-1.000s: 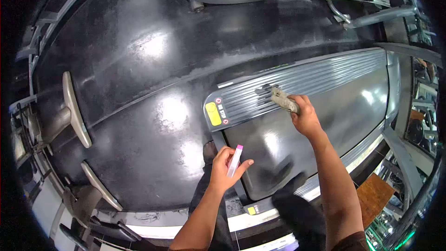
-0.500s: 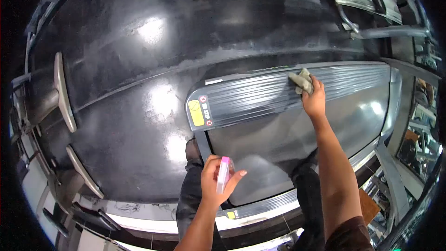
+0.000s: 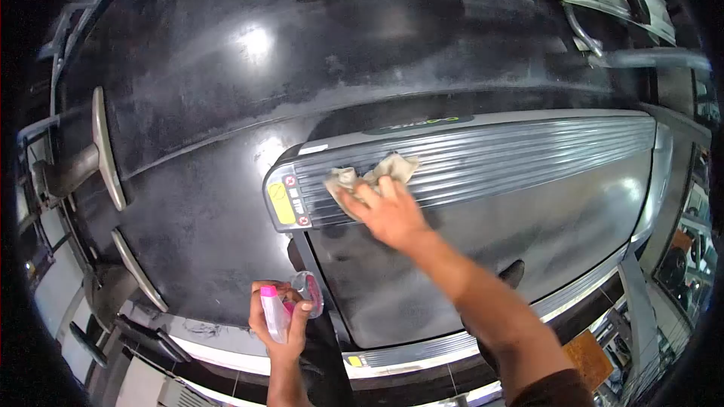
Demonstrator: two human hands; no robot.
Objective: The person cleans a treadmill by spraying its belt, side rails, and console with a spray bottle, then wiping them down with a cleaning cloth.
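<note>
While the left hand (image 3: 277,324) grips a spray bottle (image 3: 273,314) low and clear, the right hand (image 3: 388,215) presses a rag (image 3: 369,173) flat on the ribbed rail (image 3: 528,152), near its yellow label (image 3: 281,203).

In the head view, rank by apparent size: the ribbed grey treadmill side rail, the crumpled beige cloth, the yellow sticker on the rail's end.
1. Ribbed grey treadmill side rail
2. Crumpled beige cloth, partly covered by the right hand
3. Yellow sticker
</note>
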